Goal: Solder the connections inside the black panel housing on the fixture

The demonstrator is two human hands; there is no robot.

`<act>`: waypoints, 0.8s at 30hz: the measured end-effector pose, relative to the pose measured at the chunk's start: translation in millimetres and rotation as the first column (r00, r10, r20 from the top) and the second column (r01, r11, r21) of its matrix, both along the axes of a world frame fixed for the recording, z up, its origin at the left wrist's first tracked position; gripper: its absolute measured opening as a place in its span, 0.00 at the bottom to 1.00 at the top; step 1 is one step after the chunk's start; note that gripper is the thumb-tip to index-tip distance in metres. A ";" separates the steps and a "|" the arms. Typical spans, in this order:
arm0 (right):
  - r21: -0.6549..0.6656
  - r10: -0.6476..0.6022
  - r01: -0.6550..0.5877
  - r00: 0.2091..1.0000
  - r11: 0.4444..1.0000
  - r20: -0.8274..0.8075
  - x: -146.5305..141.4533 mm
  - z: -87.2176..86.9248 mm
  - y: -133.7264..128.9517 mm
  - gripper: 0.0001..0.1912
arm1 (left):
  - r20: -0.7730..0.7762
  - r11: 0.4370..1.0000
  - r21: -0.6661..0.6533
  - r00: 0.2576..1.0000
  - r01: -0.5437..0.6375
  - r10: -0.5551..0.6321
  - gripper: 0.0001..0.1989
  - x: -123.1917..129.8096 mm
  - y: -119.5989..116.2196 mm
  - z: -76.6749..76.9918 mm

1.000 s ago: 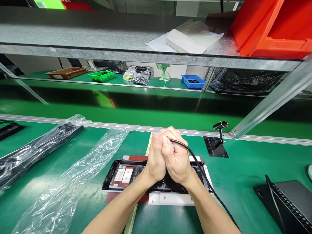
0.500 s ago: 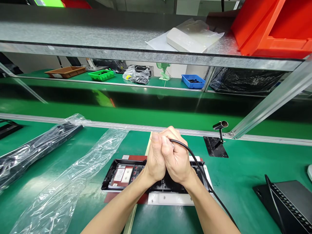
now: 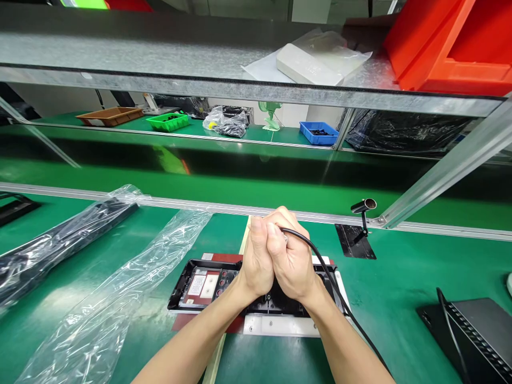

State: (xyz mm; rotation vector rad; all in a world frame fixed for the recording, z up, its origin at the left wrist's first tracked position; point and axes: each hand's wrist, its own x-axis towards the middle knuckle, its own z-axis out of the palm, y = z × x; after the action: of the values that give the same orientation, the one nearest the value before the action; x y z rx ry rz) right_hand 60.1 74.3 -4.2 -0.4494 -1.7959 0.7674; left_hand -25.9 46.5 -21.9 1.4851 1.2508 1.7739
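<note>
My left hand [image 3: 258, 261] and my right hand [image 3: 292, 256] are pressed together, fingers closed, above the middle of a black plastic frame [image 3: 182, 285]. A black cable [image 3: 334, 277] comes out at the top of my right fist and runs down to the right past my forearm. Whatever lies inside the two fists is hidden. The black frame rests on a red-brown and white fixture [image 3: 280, 325], whose white strip shows along the front.
Clear plastic film [image 3: 132, 288] and a wrapped dark part [image 3: 72, 234] lie to the left. On the right are a metal tube holder [image 3: 363, 206] and a black device [image 3: 476, 330]. A metal shelf [image 3: 160, 88] with a red bin [image 3: 444, 64] crosses above.
</note>
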 end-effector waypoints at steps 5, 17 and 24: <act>0.013 0.008 -0.008 1.000 1.000 -0.015 0.0 -1.5 0.3 0.11 | -0.017 1.000 0.001 1.000 0.018 -0.018 0.30 -0.1 -0.5 -0.1; 0.023 -0.015 0.015 1.000 1.000 0.005 0.2 -0.8 -0.4 0.11 | -0.067 0.998 0.011 0.996 -0.058 0.059 0.28 -1.1 -1.9 2.1; 0.017 -0.014 0.014 1.000 1.000 0.011 0.7 -0.9 -0.9 0.11 | -0.045 1.000 -0.001 0.999 -0.027 0.027 0.29 1.2 -1.6 4.6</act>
State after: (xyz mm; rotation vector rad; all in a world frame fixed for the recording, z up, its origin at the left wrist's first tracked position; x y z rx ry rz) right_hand 60.8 73.4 -5.1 -0.4552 -1.8064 0.7403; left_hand -24.7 44.9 -17.3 1.5217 1.2998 1.7656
